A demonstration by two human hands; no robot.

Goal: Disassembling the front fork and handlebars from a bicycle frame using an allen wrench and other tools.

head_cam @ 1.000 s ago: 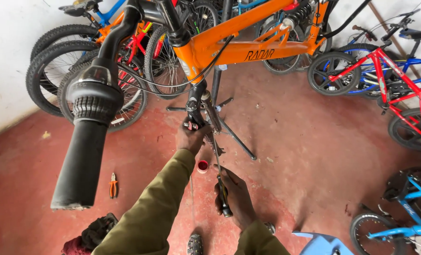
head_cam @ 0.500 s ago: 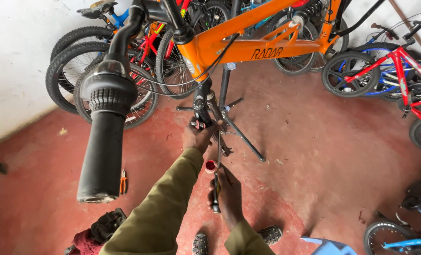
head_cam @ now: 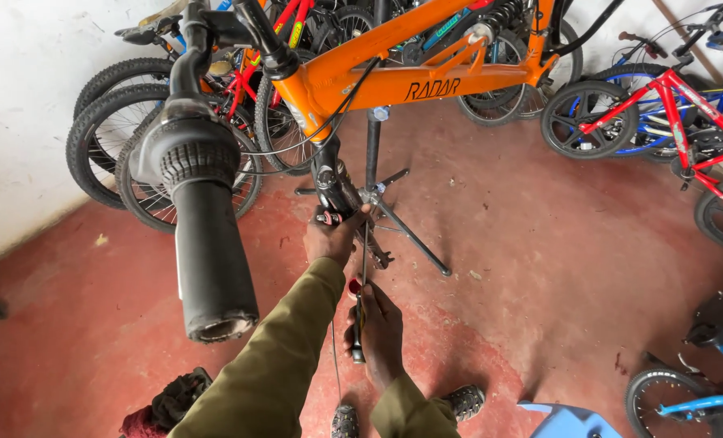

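Two hands low on the orange bike [head_cam: 426, 81], which hangs on a black repair stand [head_cam: 373, 154] over the red floor [head_cam: 540, 268]. My left hand [head_cam: 333, 239] is closed around the bottom of the front fork [head_cam: 333, 182], fingers wrapped together at the small red-tipped fitting there. My right hand [head_cam: 377, 332] is clamped on a dark-handled tool [head_cam: 360, 324], its thin shaft running up toward the left hand.

Step in hand, as I judge it: work at the fork end, left hand steadying, right hand bringing the tool to the fitting. Next move would call for the tool tip to seat squarely on the fitting while the left grip stays firm; the tip itself is hidden behind my fingers.

Room: the stand's legs [head_cam: 414, 235] splay just right of the hands, so elbows have little play there. Handlebar grip [head_cam: 207, 251] looms near on the left, close to my sleeve. Parked bikes crowd the far wall and the right edge [head_cam: 669, 113]. Open floor lies right of the stand legs. My shoes [head_cam: 467, 399] are just beside the right hand's wrist.
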